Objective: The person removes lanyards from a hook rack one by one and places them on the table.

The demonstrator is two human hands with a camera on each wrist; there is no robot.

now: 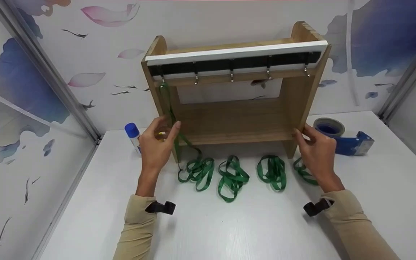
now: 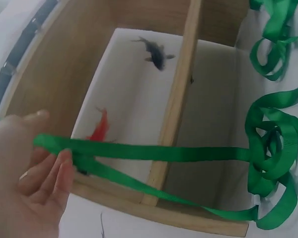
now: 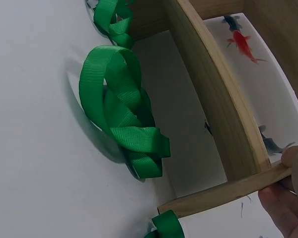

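Observation:
A wooden shelf (image 1: 237, 121) stands on the table, with a row of metal hooks (image 1: 232, 76) along its front rail. From the leftmost hook hangs a green lanyard (image 1: 169, 103); its strands run down to a loose coil on the table. My left hand (image 1: 159, 146) is at the shelf's left side, thumb and fingers apart with the lanyard's strands (image 2: 114, 150) between them. My right hand (image 1: 318, 155) pinches the front edge of the shelf's right side panel (image 3: 228, 191) between thumb and fingers. More bundled green lanyards (image 1: 233, 178) lie in front of the shelf.
A glue stick (image 1: 133, 133) with a blue cap stands left of the shelf, partly behind my left hand. To the right sit a blue tape dispenser (image 1: 356, 144) and a roll of tape (image 1: 329, 127). Printed walls enclose the white table (image 1: 226, 231) at the back and sides.

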